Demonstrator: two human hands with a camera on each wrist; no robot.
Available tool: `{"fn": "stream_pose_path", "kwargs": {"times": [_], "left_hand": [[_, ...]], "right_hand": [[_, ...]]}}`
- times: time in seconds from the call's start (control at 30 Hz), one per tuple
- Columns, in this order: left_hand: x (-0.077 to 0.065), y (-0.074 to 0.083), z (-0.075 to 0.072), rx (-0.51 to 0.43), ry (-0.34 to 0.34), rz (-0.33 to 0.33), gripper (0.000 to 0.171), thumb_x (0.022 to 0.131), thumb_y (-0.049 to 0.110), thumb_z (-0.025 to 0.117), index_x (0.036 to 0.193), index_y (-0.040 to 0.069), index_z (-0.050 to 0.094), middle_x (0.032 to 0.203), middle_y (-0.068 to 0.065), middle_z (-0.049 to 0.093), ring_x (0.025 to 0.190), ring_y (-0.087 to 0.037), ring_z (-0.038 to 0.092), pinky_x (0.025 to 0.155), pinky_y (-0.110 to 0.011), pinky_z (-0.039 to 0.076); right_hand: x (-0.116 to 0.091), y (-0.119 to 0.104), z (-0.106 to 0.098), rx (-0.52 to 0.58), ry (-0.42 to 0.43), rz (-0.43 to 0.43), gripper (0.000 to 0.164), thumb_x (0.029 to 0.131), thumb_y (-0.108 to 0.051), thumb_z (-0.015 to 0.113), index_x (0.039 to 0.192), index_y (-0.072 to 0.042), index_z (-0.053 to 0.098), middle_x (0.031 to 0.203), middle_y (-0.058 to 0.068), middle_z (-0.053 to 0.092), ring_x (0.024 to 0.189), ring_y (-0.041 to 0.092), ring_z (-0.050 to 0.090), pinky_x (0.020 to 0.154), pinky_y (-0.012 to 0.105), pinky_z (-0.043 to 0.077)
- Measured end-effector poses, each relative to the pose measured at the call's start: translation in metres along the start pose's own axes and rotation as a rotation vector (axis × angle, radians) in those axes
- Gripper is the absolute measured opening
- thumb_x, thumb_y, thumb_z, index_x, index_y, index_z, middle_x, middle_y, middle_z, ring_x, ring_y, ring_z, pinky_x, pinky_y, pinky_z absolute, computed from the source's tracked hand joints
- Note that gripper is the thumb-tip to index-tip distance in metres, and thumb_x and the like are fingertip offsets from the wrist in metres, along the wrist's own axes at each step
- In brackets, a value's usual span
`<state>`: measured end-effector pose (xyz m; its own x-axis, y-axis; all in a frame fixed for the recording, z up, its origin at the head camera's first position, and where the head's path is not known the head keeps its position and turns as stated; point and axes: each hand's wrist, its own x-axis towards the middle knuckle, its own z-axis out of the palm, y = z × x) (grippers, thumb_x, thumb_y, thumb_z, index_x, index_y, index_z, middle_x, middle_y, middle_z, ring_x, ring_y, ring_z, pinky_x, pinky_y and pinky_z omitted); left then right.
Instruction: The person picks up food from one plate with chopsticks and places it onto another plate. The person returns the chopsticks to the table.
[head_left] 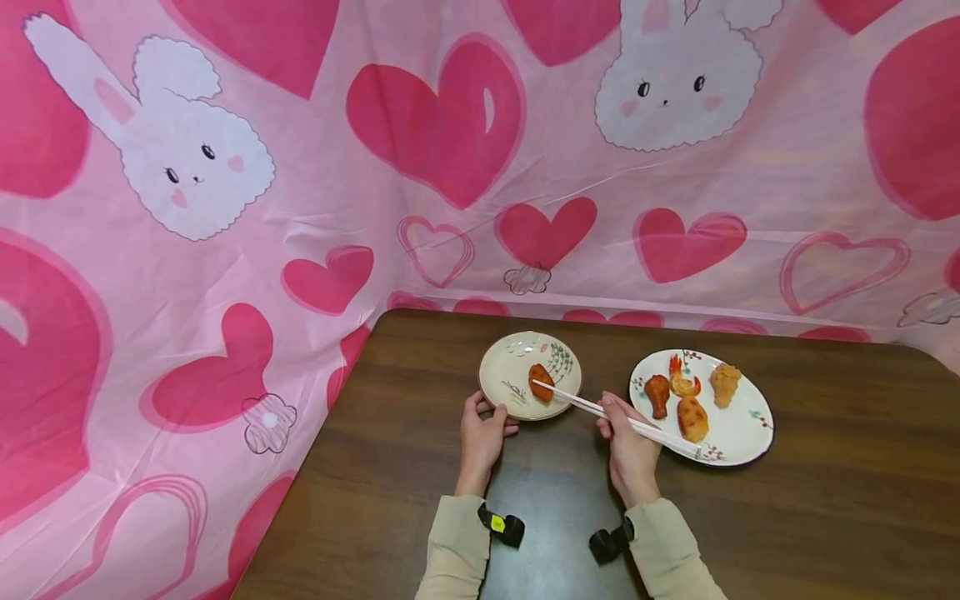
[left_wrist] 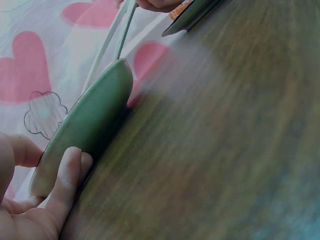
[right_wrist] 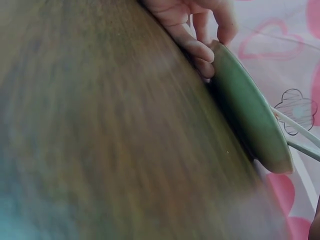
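Observation:
In the head view my left hand holds the near-left rim of a small round cream plate. The left wrist view shows thumb and fingers pinching that plate's edge. My right hand grips a pair of white chopsticks, which slant left over the round plate. Their tips overlap a browned, wing-like piece of food on the plate's right half. I cannot tell whether the tips pinch it. From the right wrist, the plate's green-looking side shows, while my right hand is mostly out of frame.
To the right sits an oval white plate bearing a drumstick, a shrimp, a browned piece and a fried chunk. A pink heart-print cloth hangs behind and left of the wooden table.

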<state>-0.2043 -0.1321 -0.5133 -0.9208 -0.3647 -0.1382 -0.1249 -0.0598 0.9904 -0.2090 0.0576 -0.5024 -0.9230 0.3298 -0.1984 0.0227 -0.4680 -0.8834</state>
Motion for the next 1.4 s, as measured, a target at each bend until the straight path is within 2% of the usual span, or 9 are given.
{"fn": "stream_pose_path", "kwargs": {"times": [0.4, 0.53, 0.77, 0.97, 1.07, 1.2, 1.27, 1.33, 1.4], "left_hand": [[-0.001, -0.001, -0.001, -0.001, -0.001, -0.01, 0.046, 0.086, 0.008, 0.054, 0.128, 0.005, 0.036, 0.102, -0.015, 0.048, 0.064, -0.018, 0.065, 0.06, -0.028, 0.058], [-0.002, -0.001, -0.002, -0.003, -0.003, -0.018, 0.046, 0.086, 0.008, 0.054, 0.128, 0.005, 0.036, 0.103, -0.016, 0.048, 0.064, -0.018, 0.065, 0.061, -0.028, 0.058], [0.0, 0.0, -0.003, 0.005, 0.0, -0.018, 0.047, 0.087, 0.01, 0.054, 0.129, 0.006, 0.035, 0.104, -0.015, 0.048, 0.064, -0.016, 0.064, 0.061, -0.027, 0.058], [0.0, 0.002, -0.005, 0.001, 0.003, -0.021, 0.047, 0.087, 0.011, 0.054, 0.13, 0.007, 0.035, 0.105, -0.015, 0.048, 0.065, -0.016, 0.064, 0.061, -0.028, 0.058], [0.0, 0.002, -0.004, 0.002, 0.004, -0.027, 0.047, 0.087, 0.011, 0.054, 0.13, 0.008, 0.035, 0.105, -0.015, 0.048, 0.065, -0.017, 0.064, 0.061, -0.028, 0.058], [0.0, 0.001, -0.003, -0.001, 0.002, -0.022, 0.047, 0.087, 0.011, 0.054, 0.129, 0.008, 0.035, 0.106, -0.015, 0.048, 0.064, -0.016, 0.064, 0.061, -0.028, 0.058], [0.0, 0.001, -0.002, -0.005, -0.002, -0.017, 0.047, 0.087, 0.01, 0.054, 0.129, 0.007, 0.036, 0.106, -0.015, 0.048, 0.065, -0.017, 0.064, 0.062, -0.028, 0.058], [0.001, 0.001, -0.001, -0.01, -0.007, -0.01, 0.047, 0.086, 0.01, 0.054, 0.129, 0.007, 0.036, 0.105, -0.016, 0.048, 0.065, -0.018, 0.064, 0.061, -0.028, 0.058], [0.001, 0.001, 0.0, -0.01, -0.008, -0.012, 0.047, 0.086, 0.01, 0.055, 0.129, 0.007, 0.036, 0.106, -0.016, 0.048, 0.065, -0.018, 0.065, 0.061, -0.028, 0.058]], "right_hand": [[0.0, 0.003, -0.002, 0.018, 0.009, -0.004, 0.009, 0.079, -0.016, 0.067, 0.087, -0.012, 0.069, 0.074, -0.002, 0.066, 0.05, 0.004, 0.053, 0.043, 0.011, 0.043], [-0.002, 0.002, -0.002, 0.028, 0.003, 0.002, 0.013, 0.078, -0.017, 0.068, 0.089, -0.009, 0.068, 0.074, -0.002, 0.066, 0.05, 0.004, 0.053, 0.042, 0.011, 0.042], [-0.005, -0.004, 0.0, 0.011, -0.028, -0.002, 0.038, 0.079, -0.018, 0.067, 0.108, 0.006, 0.06, 0.077, -0.001, 0.067, 0.051, 0.004, 0.053, 0.044, 0.011, 0.045], [-0.004, -0.005, 0.006, -0.036, -0.043, -0.034, 0.037, 0.08, -0.021, 0.066, 0.107, 0.004, 0.061, 0.079, 0.001, 0.067, 0.052, 0.005, 0.055, 0.045, 0.012, 0.046], [0.005, 0.004, 0.005, -0.096, -0.077, -0.11, 0.038, 0.081, -0.027, 0.065, 0.106, 0.001, 0.063, 0.083, 0.006, 0.068, 0.053, 0.005, 0.056, 0.046, 0.012, 0.047], [0.029, 0.024, 0.001, -0.13, -0.107, -0.154, 0.043, 0.078, -0.038, 0.065, 0.105, -0.005, 0.065, 0.086, 0.009, 0.068, 0.053, 0.007, 0.055, 0.045, 0.012, 0.048], [0.037, 0.027, 0.002, -0.142, -0.087, -0.124, 0.043, 0.078, -0.039, 0.066, 0.105, -0.006, 0.065, 0.085, 0.01, 0.068, 0.052, 0.008, 0.055, 0.044, 0.013, 0.047], [0.045, 0.031, 0.002, -0.135, -0.067, -0.113, 0.043, 0.075, -0.041, 0.067, 0.101, -0.007, 0.066, 0.08, 0.006, 0.068, 0.051, 0.008, 0.055, 0.042, 0.012, 0.046], [0.045, 0.026, 0.005, -0.128, -0.081, -0.105, 0.039, 0.079, -0.036, 0.066, 0.1, -0.004, 0.066, 0.078, 0.006, 0.068, 0.049, 0.007, 0.054, 0.041, 0.013, 0.045]]}}
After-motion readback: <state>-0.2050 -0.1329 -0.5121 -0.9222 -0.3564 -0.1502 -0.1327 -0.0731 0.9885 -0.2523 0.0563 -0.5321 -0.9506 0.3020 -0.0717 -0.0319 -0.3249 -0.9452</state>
